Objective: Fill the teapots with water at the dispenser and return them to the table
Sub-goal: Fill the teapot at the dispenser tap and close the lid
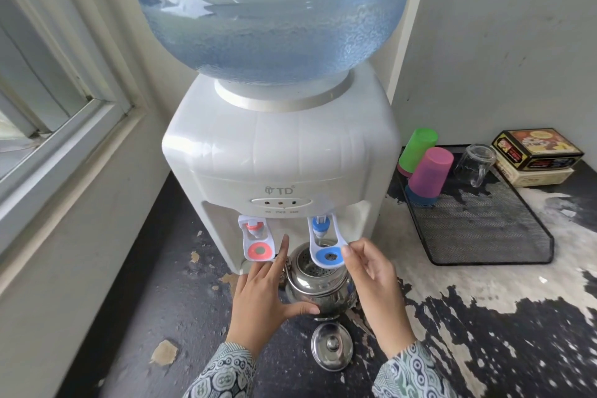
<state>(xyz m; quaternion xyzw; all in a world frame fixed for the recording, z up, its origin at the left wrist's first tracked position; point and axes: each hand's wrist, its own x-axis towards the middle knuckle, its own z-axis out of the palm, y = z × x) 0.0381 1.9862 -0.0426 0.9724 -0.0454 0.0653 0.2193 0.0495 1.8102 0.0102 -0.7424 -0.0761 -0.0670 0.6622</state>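
Lid (331, 346): steel, round, knobbed; laid on the worn dark countertop (181, 307), nearest the viewer, just in front of the teapot.

Left hand (263, 297): patterned sleeve; fingers spread apart, thumb laid against the teapot's left front wall, index finger raised beside the red tap lever. Nothing was clamped.

Right hand (376, 287): patterned sleeve; fingers loosely curled and apart, fingertip set against the right edge of the blue tap lever (324, 244).

Teapot (319, 283): polished steel, uncovered, strainer visible inside; stood upright on the countertop at the dispenser's foot, directly beneath the blue tap. Water level could not be told.

Red tap lever (256, 244): left of the blue one.

Dispenser (281, 152): white, marked "TD"; large clear water bottle (271, 10) seated inverted on top.

Mesh tray (484, 223): black, right of the dispenser; inverted green cup (416, 147), inverted pink cup (431, 171) and a clear glass mug (475, 163) were held on it.

Boxes (536, 155): two, stacked, at the far right.
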